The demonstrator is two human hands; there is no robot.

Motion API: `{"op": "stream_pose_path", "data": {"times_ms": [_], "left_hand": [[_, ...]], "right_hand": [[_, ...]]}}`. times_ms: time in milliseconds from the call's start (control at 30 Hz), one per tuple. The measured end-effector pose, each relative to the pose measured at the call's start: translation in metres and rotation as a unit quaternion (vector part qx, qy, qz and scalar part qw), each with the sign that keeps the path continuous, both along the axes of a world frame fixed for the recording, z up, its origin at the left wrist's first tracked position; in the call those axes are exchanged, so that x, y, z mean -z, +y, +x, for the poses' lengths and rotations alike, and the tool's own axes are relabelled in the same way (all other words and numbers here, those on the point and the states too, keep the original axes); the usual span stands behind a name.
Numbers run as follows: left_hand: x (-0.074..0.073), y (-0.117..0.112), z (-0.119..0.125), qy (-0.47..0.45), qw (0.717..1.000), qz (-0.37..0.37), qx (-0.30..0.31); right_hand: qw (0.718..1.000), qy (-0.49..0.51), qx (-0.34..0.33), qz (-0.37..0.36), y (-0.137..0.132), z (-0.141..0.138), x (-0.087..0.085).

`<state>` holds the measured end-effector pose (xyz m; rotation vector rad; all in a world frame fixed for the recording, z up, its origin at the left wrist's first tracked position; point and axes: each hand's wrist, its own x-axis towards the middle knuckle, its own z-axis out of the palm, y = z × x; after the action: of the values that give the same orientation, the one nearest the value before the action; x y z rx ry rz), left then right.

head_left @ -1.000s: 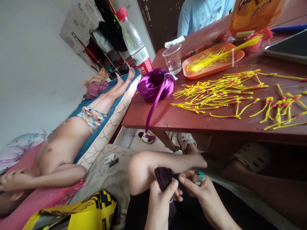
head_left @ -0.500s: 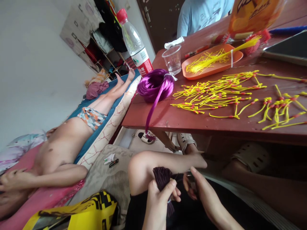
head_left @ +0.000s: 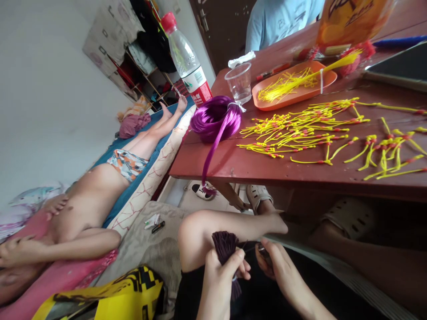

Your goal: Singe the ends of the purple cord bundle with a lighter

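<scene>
My left hand (head_left: 224, 271) is closed around a bundle of dark purple cords (head_left: 225, 244). The cut ends fan out above my fist, and the lower ends hang below it with a pale tie around them. To its right, my right hand (head_left: 275, 260) is closed on a small object with a shiny metal part (head_left: 263, 250); the fingers cover most of it, so its kind is unclear. A thin dark strand seems to run between the bundle and this object. Both hands are over my lap, below the table edge.
The red-brown table (head_left: 207, 162) holds a purple cord coil (head_left: 216, 120), yellow knotted cords (head_left: 300, 129), an orange tray (head_left: 263, 104), a plastic cup (head_left: 239, 84) and a bottle (head_left: 187, 58). A person lies on the bed (head_left: 160, 164) at left; another sits across the table.
My right thumb has come down onto the small metal object, and that hand has shifted slightly. My left hand stays put. The lying person's far hand has moved onto the chest.
</scene>
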<state>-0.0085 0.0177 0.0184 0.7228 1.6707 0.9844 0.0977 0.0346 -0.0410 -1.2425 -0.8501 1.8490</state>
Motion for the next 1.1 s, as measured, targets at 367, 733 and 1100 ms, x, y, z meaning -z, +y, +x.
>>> {"op": "stream_pose_path", "data": {"times_ms": [367, 733, 1100], "left_hand": [[-0.0016, 0.0009, 0.0015, 0.0, 1.0, -0.001, -0.005], [0.002, 0.0008, 0.0013, -0.006, 1.0, 0.0, -0.009], [0.0022, 0.0027, 0.0007, -0.011, 1.0, -0.004, -0.007]], "right_hand": [[1.0, 0.0, -0.014, 0.009, -0.0009, 0.0004, -0.0019], [0.999, -0.011, -0.022, 0.024, -0.0003, -0.0018, -0.0014], [1.0, 0.007, -0.014, 0.023, -0.0003, -0.0013, -0.0039]]}}
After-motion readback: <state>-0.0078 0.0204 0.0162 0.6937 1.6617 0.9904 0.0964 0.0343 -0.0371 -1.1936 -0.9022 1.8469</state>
